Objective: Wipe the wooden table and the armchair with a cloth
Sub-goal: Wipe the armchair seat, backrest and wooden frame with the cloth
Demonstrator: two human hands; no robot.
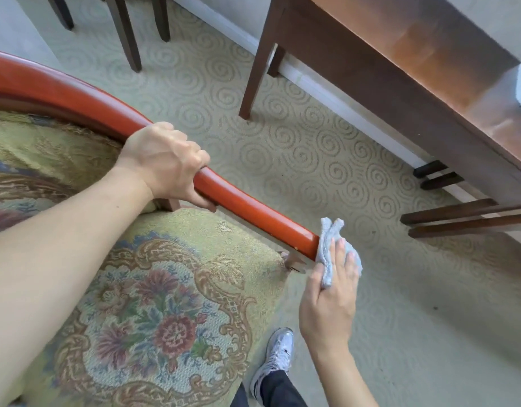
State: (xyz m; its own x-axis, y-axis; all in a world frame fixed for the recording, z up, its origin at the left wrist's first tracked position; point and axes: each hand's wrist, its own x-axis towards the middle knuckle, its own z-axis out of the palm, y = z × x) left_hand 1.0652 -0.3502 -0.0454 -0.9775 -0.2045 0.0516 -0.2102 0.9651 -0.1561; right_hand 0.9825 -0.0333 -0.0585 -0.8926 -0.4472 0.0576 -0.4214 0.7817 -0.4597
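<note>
The armchair has a curved, glossy red-brown wooden rail and a floral tapestry seat, filling the left and lower part of the view. My left hand grips the rail around its middle. My right hand presses a crumpled light blue cloth against the front end of that rail. The dark wooden table stands at the upper right, its top shiny.
Pale carpet with a spiral pattern covers the floor between chair and table. Dark chair legs stand at the top left. A white baseboard runs under the table. My shoe is beside the seat's front corner.
</note>
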